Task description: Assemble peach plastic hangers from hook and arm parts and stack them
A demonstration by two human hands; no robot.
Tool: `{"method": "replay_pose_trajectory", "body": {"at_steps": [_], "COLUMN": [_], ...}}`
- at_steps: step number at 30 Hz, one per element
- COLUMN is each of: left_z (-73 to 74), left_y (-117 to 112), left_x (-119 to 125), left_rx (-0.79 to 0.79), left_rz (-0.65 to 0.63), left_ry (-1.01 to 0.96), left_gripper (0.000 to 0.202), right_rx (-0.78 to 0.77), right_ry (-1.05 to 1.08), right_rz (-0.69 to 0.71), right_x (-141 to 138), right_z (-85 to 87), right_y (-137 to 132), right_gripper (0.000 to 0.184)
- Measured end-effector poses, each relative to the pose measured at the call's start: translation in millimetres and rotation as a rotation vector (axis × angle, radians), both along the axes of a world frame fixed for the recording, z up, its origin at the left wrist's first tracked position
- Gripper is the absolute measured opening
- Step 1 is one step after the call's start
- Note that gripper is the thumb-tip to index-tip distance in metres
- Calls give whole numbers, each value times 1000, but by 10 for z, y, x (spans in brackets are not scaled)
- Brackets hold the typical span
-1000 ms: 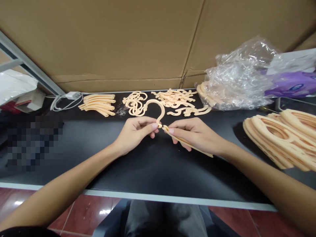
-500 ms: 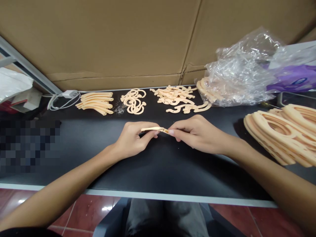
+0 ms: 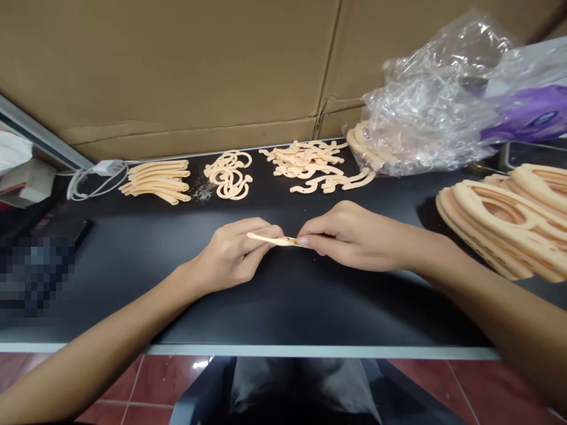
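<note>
Between my hands, above the dark table, is a thin pale wooden-looking piece (image 3: 283, 241), seen nearly edge-on. My left hand (image 3: 241, 251) is closed on its left part, with one slim end sticking out past the fingers. The fingertips of my right hand (image 3: 349, 239) pinch its right end. A small darker gap shows near the middle of the piece; its full shape is hidden by my fingers. Behind my hands lie a pile of wavy pale pieces (image 3: 305, 159), a pile of hook-shaped ring pieces (image 3: 230, 174) and a row of long curved strips (image 3: 157, 180).
Stacked pale cut-out panels (image 3: 487, 224) stand at the right. Behind them are a crumpled clear plastic bag (image 3: 434, 118) with pale pieces inside and a purple packet (image 3: 527, 112). A white cable (image 3: 97, 180) lies at the left back. Cardboard (image 3: 199, 71) walls the rear.
Both hands still grip the pale piece. My left fingers have shifted along it and its tilt has changed slightly. The whole view has moved a little.
</note>
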State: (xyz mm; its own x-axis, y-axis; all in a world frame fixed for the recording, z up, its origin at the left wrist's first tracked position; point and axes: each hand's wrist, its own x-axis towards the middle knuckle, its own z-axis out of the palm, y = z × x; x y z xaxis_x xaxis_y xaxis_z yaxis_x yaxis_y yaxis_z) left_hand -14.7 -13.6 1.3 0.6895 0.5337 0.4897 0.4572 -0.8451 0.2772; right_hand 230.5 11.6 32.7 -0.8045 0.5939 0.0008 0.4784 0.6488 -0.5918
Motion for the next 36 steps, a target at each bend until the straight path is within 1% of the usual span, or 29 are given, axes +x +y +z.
{"method": "replay_pose_trajectory", "body": {"at_steps": [5,9,12,15,18,22,25,31,36], "left_z": [5,27,60,109,148,141,111,81,47], "left_y": [-5,-7,-20,-42,-59,-57,-54,-66,-75], "left_x": [-5,-11,-9,2,12,10,2,-2,1], "left_rx": [3,1,-20,-83,-137,-146,-138,-85,61], "left_rz": [-73,-127,-132,-114,-100,-130,-154,-146,-100], "left_ry": [-53,-60,-28,48,101,69,18,20,-51], "left_gripper": [16,23,22,18,19,18,19,21,33], "right_rx": [-31,-53,-40,-42,-45,-35,-45,-51,-73], "right_ry": [-43,-79,-85,-88,-93,-110,-125,-147,-92], "right_rz": [12,22,34,33,49,48,43,31,42], "right_x": [-2,10,25,38,45,48,50,39,26], "right_z": [5,-12,-23,-23,-16,-12,-6,23,26], "right_y": [4,9,6,-5,-16,-23,-34,-48,-29], "right_gripper": [33,34,33,29,28,28,28,30,30]}}
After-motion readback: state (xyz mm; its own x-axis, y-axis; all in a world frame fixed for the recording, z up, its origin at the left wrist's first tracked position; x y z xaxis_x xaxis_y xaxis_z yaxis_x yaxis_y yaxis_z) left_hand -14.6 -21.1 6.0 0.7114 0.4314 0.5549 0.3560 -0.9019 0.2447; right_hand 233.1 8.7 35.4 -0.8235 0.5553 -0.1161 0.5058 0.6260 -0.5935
